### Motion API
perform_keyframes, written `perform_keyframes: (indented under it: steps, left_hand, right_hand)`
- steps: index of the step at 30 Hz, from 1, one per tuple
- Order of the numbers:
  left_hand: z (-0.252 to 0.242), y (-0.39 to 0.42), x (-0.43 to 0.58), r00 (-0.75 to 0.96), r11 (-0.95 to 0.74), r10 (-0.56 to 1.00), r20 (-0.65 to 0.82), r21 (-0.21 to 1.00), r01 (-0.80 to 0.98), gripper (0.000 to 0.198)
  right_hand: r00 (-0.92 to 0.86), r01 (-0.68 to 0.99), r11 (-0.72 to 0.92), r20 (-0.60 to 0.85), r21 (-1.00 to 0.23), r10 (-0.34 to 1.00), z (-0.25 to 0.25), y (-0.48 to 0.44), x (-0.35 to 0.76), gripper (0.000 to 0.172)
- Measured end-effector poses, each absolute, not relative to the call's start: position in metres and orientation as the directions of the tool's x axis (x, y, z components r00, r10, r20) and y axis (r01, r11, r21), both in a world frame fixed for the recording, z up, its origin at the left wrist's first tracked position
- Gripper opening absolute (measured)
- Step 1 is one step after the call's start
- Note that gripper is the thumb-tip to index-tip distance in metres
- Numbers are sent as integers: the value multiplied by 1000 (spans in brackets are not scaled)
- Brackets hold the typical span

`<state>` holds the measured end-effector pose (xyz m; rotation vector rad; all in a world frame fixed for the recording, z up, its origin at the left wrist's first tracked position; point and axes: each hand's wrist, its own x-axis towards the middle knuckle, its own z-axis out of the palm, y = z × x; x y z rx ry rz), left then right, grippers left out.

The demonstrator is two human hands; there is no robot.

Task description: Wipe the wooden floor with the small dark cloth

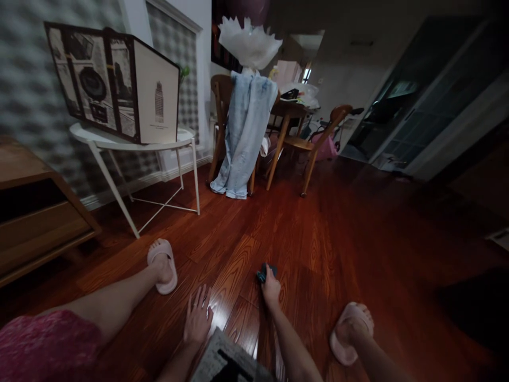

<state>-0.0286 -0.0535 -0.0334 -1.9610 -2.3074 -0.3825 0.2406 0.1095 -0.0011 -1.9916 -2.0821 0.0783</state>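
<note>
Low over the reddish-brown wood floor (pixel 294 239), my right hand (pixel 271 287) is closed round a small dark object with a teal edge (pixel 266 273). Its exact kind is too dim to make out, and it is at floor level. My left hand (pixel 198 317) is to the left of it, palm down with fingers stretched out and apart, holding nothing. Whether that palm touches the floor I cannot tell. Between my forearms, at the bottom edge, shows a grey surface with a black marking (pixel 228 361).
My feet in pale pink slippers (pixel 169 270) stand wide on both sides. A white round side table (pixel 181 139) bears a photo-printed box (pixel 157 95). A wooden cabinet (pixel 43 223) stands left. Jeans (pixel 248 127) hang over a chair ahead, near another wooden chair (pixel 300 142).
</note>
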Motion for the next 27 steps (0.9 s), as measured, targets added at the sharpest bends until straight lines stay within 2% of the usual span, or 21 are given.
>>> perform_keyframes:
  steps: [2,10,14,17,19,21,23,27]
  left_hand:
    - [-36,-53,-29,-170,144,956,241,120,982,61]
    - [-37,-52,-28,-162,143,959,234,93,985,61]
    - [-39,-51,-28,-158,139,961,228,95,986,62]
    - [-41,-51,-28,-156,138,966,208,101,985,61]
    - [-41,-50,-28,-155,138,968,195,102,985,61]
    - [-41,-50,-28,-162,145,967,196,98,985,62]
    - [-42,-49,-29,-172,156,963,208,91,983,62]
    - [-52,-48,-30,-174,154,957,231,103,983,62]
  right_hand:
    - [-32,973,66,156,-221,987,-1,115,244,66]
    - [-102,947,140,142,-290,985,-13,82,236,73]
    - [-310,880,318,80,-353,947,-33,24,183,79]
    - [-524,763,499,59,-411,850,-41,-1,147,87]
    - [-587,713,554,67,-431,807,-37,4,141,82]
    - [-528,757,507,72,-413,847,-27,26,158,70]
    - [-360,858,366,86,-361,929,-18,55,197,63]
    - [-14,959,59,161,-278,987,-21,95,305,67]
